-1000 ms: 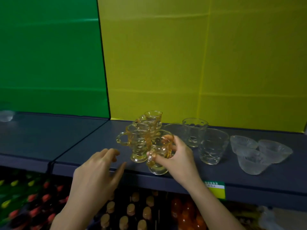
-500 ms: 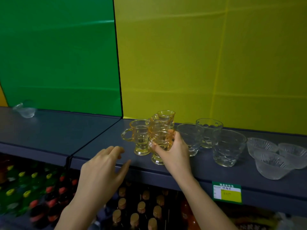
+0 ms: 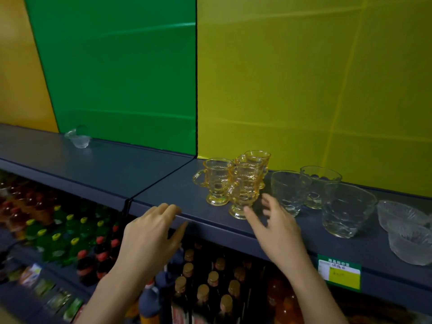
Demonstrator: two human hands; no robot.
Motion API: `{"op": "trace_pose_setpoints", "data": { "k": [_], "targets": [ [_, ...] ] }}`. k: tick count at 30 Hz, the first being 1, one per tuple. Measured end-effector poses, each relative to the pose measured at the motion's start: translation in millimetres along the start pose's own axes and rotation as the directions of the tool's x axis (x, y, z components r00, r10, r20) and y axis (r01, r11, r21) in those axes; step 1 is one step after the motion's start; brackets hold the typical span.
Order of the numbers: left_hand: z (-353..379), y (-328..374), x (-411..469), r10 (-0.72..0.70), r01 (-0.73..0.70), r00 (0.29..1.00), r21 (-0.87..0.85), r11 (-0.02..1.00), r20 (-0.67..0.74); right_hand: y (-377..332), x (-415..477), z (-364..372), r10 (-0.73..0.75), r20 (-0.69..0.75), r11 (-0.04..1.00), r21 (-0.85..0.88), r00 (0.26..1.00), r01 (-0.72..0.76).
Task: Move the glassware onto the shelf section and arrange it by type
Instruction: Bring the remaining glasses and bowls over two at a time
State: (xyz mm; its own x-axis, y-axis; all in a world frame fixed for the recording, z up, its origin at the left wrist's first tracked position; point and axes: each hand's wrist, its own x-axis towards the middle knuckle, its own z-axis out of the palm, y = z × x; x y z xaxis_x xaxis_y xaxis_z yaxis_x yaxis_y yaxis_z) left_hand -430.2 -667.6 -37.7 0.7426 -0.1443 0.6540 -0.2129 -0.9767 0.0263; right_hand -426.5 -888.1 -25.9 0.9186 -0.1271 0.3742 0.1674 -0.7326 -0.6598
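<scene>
Several amber footed mugs stand grouped on the dark shelf [image 3: 163,183] before the yellow panel; the nearest amber mug [image 3: 244,192] stands upright at the front. My right hand [image 3: 273,226] hovers just right of it, fingers spread, holding nothing. My left hand [image 3: 154,232] is open at the shelf's front edge, left of the mugs. Three clear dimpled tumblers [image 3: 346,209] stand right of the mugs. Frosted glass bowls [image 3: 406,232] sit at the far right. A small clear glass bowl [image 3: 79,139] rests alone far left, before the green panel.
A seam [image 3: 161,181] divides the shelf into two sections. A green and yellow price tag [image 3: 339,273] hangs on the front lip. Below are rows of bottles: dark ones with tan caps [image 3: 210,284] and coloured drinks [image 3: 58,232] at the left.
My right hand set the amber mug down at the front of the group and let go, drawing back slightly. The view has swung left, showing more of the left shelf.
</scene>
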Motion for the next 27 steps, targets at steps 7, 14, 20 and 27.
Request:
{"op": "trace_pose_setpoints", "data": {
  "k": [7,14,20,27],
  "targets": [
    [-5.0,-35.0,-17.0,-0.033,0.032,0.999,0.057,0.998,0.015,-29.6,-37.1,13.3,-0.202,0.060,0.960,-0.183,0.977,0.210],
    [-18.8,-122.0,-30.3,-0.096,0.096,0.995,0.089,0.991,-0.007,-105.3,-14.4,88.1,-0.350,0.151,0.911,-0.176,0.925,0.373],
    [-32.6,-228.8,-38.1,-0.106,0.104,0.994,0.157,0.982,0.008,-183.6,8.4,172.5,-0.394,0.200,0.888,-0.170,0.897,0.427],
    [-41.5,-337.8,-32.6,-0.111,0.103,0.993,0.188,0.977,0.033,-269.4,49.4,253.6,-0.414,0.268,0.880,-0.125,0.870,0.458]
  ]
}}
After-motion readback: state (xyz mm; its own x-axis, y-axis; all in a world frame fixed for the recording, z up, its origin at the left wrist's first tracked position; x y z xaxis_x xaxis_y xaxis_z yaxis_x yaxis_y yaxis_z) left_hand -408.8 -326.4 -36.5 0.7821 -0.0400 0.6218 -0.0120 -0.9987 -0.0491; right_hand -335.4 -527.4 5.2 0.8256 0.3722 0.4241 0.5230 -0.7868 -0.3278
